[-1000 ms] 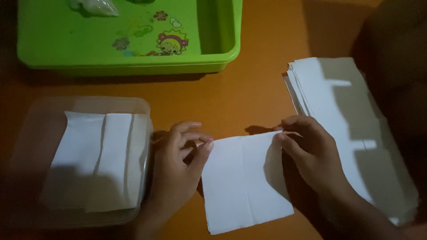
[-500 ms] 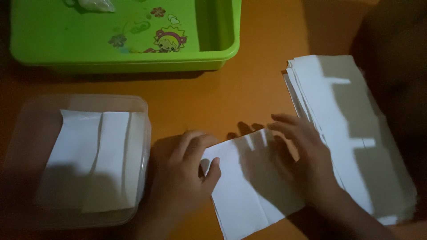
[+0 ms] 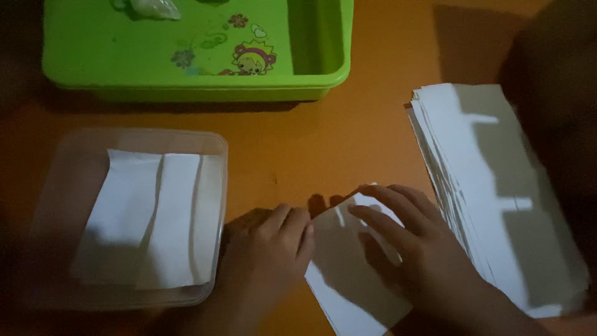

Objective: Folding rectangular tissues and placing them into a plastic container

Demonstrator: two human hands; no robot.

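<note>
Since a second ago the white paper sheet had turned askew and been folded over itself — a crease was being set. It lay on the orange desk, between the clear plastic container of folded sheets and the paper stack. Left hand loosely curled, knuckles against the sheet's left edge. Right hand flat, fingers spread, pressing the fold — gripping nothing.
</note>
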